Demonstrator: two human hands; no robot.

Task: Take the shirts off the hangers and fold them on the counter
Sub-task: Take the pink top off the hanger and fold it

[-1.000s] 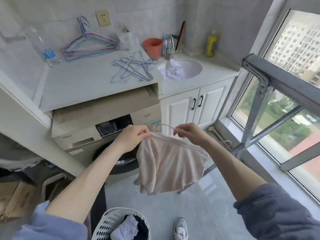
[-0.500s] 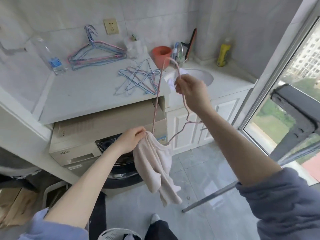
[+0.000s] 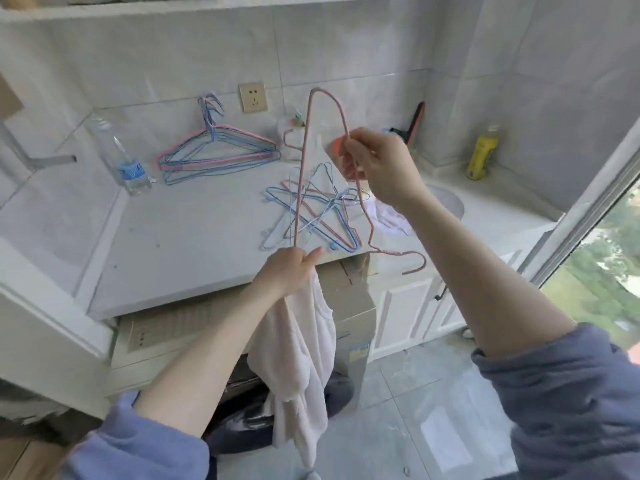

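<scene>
My left hand (image 3: 290,270) grips the top of a pale pink shirt (image 3: 300,362), which hangs down in front of the washing machine. A pink wire hanger (image 3: 302,168) stands on end above that hand, its lower end reaching the left fist. My right hand (image 3: 379,168) pinches the hanger's other arm, higher up, over the counter (image 3: 194,233). The hanger's hook (image 3: 414,263) points down to the right. The shirt is off most of the hanger.
Several loose wire hangers (image 3: 315,213) lie on the counter, and more lean on the wall (image 3: 214,154). A water bottle (image 3: 121,157) stands at the left. A sink (image 3: 446,202) holds a cloth; a yellow bottle (image 3: 481,154) stands beyond it. The washing machine (image 3: 349,317) sits under the counter.
My right hand has lifted the hanger up out of the shirt and turned it on end. The shirt now hangs bunched from my left hand. I have moved closer to the counter.
</scene>
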